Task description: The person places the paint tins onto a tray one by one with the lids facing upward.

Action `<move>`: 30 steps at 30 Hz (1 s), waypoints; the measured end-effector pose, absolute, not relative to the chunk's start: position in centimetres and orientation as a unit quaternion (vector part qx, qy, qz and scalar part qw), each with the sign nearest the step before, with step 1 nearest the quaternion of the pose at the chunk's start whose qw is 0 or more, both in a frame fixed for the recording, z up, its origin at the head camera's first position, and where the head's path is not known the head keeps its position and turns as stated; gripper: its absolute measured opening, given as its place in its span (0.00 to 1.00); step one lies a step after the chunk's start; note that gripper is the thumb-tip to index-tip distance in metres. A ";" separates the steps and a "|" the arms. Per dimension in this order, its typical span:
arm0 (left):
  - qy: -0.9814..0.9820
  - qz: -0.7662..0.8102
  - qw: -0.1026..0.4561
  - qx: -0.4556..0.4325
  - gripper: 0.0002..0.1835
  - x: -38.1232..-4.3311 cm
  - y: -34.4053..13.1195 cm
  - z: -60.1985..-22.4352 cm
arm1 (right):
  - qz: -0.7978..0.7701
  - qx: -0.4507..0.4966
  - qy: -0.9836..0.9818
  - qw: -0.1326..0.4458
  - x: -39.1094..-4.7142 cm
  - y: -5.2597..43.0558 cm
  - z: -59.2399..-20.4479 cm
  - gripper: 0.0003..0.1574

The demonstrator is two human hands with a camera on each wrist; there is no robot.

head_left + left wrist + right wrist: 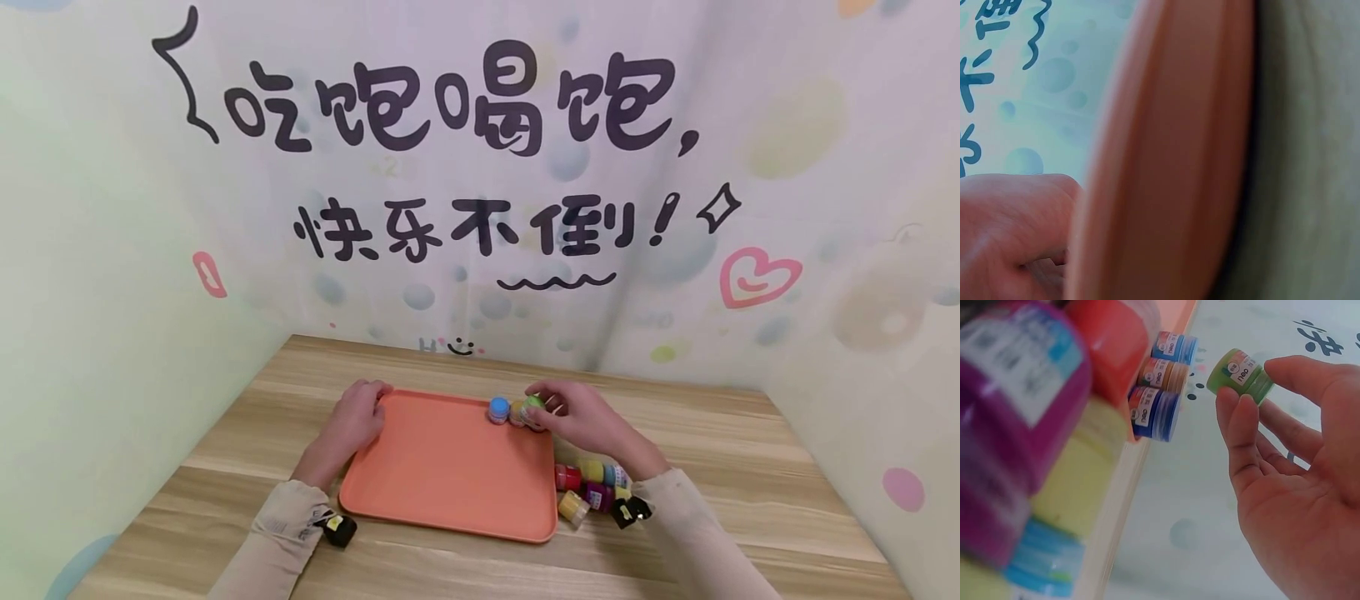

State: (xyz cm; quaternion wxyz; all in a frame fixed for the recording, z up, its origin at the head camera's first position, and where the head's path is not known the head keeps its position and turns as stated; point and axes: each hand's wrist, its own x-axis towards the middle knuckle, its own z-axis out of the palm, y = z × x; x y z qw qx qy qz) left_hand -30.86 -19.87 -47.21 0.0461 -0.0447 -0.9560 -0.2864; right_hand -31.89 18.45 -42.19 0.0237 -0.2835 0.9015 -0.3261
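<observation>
An orange tray (450,471) lies on the wooden table. My left hand (360,417) grips its far left corner; the tray's rim hides part of that hand in the left wrist view. Above the far right corner my right hand (581,417) pinches a small green paint jar (1240,375) between thumb and fingertips. On the tray below stand a light blue jar (1174,348), an orange-brown jar (1163,373) and a dark blue jar (1154,414) in a row. The head view does not clearly show the dark blue one, near the right hand.
Several more jars lie loosely grouped against the tray's right side, among them a red jar (567,477), a purple jar (598,497) and a yellow-orange jar (574,508). A printed curtain (480,317) hangs behind the table's far edge.
</observation>
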 end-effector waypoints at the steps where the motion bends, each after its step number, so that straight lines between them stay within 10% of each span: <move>1: -0.956 -0.287 0.046 -0.045 0.20 -30.9 -19.9 -47.2 | -0.325 -0.286 0.901 0.023 -31.9 18.3 -42.2 0.19; 30: -0.955 -0.290 0.048 -0.051 0.20 -30.9 -20.0 -47.1 | -0.345 -0.326 0.880 0.014 -33.8 13.5 -41.7 0.20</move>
